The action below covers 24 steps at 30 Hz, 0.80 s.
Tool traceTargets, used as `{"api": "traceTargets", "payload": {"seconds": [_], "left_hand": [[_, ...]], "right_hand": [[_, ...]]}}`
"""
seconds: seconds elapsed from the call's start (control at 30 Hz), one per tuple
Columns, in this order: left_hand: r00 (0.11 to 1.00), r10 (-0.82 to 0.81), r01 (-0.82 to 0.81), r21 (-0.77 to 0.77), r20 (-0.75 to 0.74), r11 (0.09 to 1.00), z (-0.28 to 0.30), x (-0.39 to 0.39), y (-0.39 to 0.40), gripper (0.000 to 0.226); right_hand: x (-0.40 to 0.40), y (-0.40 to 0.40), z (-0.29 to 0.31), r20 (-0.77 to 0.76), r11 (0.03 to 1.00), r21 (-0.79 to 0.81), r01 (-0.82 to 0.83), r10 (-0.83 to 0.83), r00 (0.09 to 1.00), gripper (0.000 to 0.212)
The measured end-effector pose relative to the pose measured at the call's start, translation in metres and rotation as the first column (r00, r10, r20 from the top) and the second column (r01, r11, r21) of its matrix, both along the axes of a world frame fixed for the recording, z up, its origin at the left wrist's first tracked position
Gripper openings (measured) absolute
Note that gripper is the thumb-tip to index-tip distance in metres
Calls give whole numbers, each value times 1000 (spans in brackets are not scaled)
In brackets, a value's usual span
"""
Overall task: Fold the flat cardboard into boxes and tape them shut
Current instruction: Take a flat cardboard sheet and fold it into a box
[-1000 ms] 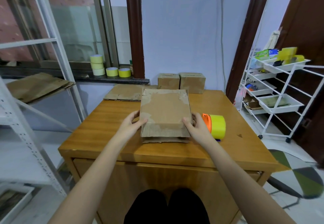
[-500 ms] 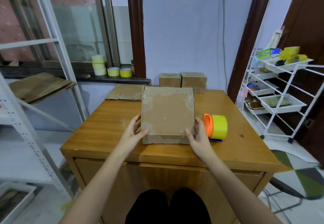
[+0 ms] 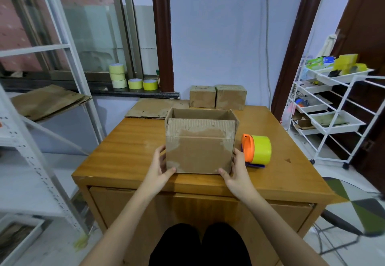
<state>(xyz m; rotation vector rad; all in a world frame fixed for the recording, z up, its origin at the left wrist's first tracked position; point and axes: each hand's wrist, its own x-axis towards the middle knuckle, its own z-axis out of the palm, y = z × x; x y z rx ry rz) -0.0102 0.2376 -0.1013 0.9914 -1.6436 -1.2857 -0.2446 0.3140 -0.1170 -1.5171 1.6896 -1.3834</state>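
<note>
1. Gripping the box from both sides: left hand curled on the left wall with the thumb across the near lower corner, right hand mirrored on the right wall, thumb at the other near corner.
2. Squeezing inward, probably to keep the walls square while the cardboard is trying to spring flat again.
3. Standing the box upright on the near middle of the table, open end pointing up, top flaps still raised and untaped.
4. Running its long axis left to right, broad face turned toward the person.
5. Keeping the tape dispenser just beside the right hand, likely placed for a quick reach once the flaps are down.
6. Waiting farther back: flat cardboard at the far edge, with two closed boxes side by side against the wall.
7. Sitting on the window ledge to the left: spare tape rolls.
8. Judging the fold as roughly half finished, taping not yet begun.
</note>
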Motion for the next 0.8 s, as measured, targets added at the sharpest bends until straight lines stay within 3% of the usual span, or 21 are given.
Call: {"api": "traceTargets", "payload": {"seconds": [0.33, 0.5, 0.67, 0.73, 0.8], "left_hand": [[991, 64, -61, -29, 117, 998, 0, -2, 4, 64], [951, 248, -209, -208, 183, 956, 32, 7, -14, 44], [961, 270, -251, -226, 56, 941, 89, 2, -35, 32], [970, 235, -212, -260, 61, 942, 109, -5, -38, 29], [960, 228, -162, -347, 160, 924, 122, -10, -41, 22]], "right_hand": [[-7, 3, 9, -116, 994, 112, -17, 31, 993, 73], [-15, 4, 46, 90, 992, 75, -100, 93, 992, 71], [-15, -8, 113, 284, 992, -56, 109, -89, 955, 47], [-16, -16, 129, 184, 992, -23, 126, -120, 976, 49], [-14, -21, 137, 20, 995, 31, 93, -94, 995, 53]]}}
